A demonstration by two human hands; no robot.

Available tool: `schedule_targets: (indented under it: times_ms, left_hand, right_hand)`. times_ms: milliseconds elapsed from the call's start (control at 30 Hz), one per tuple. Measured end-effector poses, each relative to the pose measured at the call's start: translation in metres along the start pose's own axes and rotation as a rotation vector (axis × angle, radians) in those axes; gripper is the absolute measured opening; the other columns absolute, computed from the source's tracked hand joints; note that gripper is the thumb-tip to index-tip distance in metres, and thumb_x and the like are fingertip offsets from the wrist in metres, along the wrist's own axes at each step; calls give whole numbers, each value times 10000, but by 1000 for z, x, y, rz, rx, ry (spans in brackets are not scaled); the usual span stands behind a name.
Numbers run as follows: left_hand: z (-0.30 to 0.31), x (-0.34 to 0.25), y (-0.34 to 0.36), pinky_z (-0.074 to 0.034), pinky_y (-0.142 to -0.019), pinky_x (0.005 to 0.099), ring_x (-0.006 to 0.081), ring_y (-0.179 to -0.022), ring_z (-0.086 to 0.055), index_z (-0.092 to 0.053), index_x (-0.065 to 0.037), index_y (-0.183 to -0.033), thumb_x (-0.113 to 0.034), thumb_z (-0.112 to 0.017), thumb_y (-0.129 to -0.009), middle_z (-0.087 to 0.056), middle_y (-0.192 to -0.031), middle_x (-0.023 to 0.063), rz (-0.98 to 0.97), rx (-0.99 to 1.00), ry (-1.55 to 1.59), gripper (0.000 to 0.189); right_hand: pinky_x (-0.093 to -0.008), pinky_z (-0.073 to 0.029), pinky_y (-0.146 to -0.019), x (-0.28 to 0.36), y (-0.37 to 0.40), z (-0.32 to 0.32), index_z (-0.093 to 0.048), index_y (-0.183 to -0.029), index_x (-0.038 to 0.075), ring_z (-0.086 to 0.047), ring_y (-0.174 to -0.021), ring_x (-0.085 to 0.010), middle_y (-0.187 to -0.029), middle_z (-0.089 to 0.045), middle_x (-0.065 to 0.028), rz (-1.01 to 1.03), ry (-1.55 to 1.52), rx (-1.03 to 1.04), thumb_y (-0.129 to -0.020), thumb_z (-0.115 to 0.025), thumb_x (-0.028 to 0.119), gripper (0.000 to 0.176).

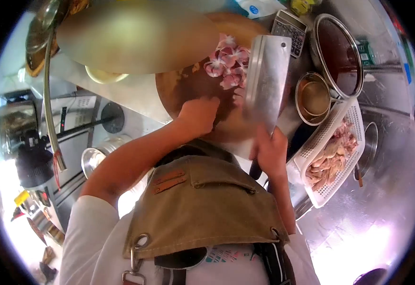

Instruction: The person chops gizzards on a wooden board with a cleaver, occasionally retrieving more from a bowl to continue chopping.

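Observation:
My right hand [271, 148] is wrapped round the handle of a cleaver [269, 71]. Its broad steel blade stands up over the right side of a round wooden chopping board [181, 90]. Pieces of pink raw meat [228, 61] lie in a loose group on the board, left of the blade, which hides some of them. At the board's near edge is my left hand [200, 115], its fingers curled closed, a short way below the meat. Whatever may be inside those fingers is hidden.
To the right, a white plastic basket [303, 160] holds raw meat pieces. Beyond it stand a small metal pot [300, 107] and a large pot of dark reddish liquid [340, 59]. A calculator [288, 31] lies behind the blade. A blurred patch covers the upper left.

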State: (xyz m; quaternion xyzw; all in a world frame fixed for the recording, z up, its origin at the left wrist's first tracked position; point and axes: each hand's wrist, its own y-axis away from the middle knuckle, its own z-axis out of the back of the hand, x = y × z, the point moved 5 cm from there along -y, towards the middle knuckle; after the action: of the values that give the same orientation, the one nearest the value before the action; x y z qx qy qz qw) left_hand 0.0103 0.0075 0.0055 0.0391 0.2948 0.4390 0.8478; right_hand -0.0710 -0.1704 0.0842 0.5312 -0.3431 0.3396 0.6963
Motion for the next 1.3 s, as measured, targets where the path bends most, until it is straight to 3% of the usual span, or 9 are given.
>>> schedule_targets:
  times_ms: [133,233,333,433,533,633,733,1033,1300]
  left_hand:
    - [8,-14,1,-532,-599,372,247,-704,-678,-524,-11,-1020,-179,-761,-771,-663,-835,159,244,155,948,382]
    - [-1,13,3,-540,-677,406,332,-772,-687,-546,-38,-976,-237,-772,-756,-674,-780,170,358,-308,822,373]
    - [-8,33,14,-533,-675,416,344,-783,-668,-553,-40,-985,-241,-765,-757,-668,-833,148,441,-466,684,371]
    - [-13,43,28,-524,-676,435,348,-809,-648,-570,-53,-1021,-228,-755,-755,-648,-867,131,435,-555,595,368]
    - [7,40,45,-518,-684,440,351,-829,-622,-607,-73,-1040,-195,-737,-761,-626,-884,122,395,-665,432,331]
    - [13,47,49,-520,-695,425,337,-824,-614,-652,-80,-1008,-140,-722,-761,-615,-854,120,198,-671,503,264]
    - [0,58,41,-522,-701,412,318,-811,-611,-680,-77,-964,-95,-714,-746,-616,-858,116,31,-696,510,221]
    - [-18,69,40,-531,-706,394,304,-808,-614,-657,-62,-889,-43,-710,-696,-633,-863,104,-6,-799,558,201]
    - [-12,70,43,-530,-704,388,299,-805,-611,-633,-60,-868,-17,-707,-680,-636,-863,104,-33,-856,630,206]
  right_hand:
    - [-279,-395,-433,-3,8,8,-510,-823,16,-511,-455,-114,-559,-520,-29,21,43,47,-1004,-513,184,248]
    - [-265,-392,-450,-1,8,9,-537,-846,-18,-505,-457,-103,-536,-547,-39,46,47,66,-994,-491,216,281]
    - [-315,-423,-457,2,-2,-1,-510,-862,-18,-542,-484,-119,-581,-555,-74,53,140,135,-993,-530,206,260]
    - [-386,-453,-513,11,-17,-23,-511,-887,-39,-609,-542,-253,-621,-581,-161,61,376,197,-986,-533,249,305]
    - [-471,-450,-580,9,-32,-52,-514,-863,-37,-605,-650,-427,-681,-580,-245,585,635,164,-977,-526,263,321]
    - [-527,-431,-623,21,-42,-78,-509,-831,-31,-556,-730,-512,-736,-573,-297,424,615,194,-968,-523,251,314]
    - [-547,-422,-626,16,-47,-96,-501,-821,-30,-556,-713,-510,-725,-567,-297,559,735,241,-965,-523,252,318]
    - [-556,-425,-622,23,-45,-115,-490,-824,-38,-556,-710,-523,-709,-568,-309,348,736,288,-970,-504,236,311]
    - [-556,-448,-631,18,-53,-128,-516,-905,-47,-569,-720,-522,-737,-580,-326,464,969,312,-968,-490,230,285]
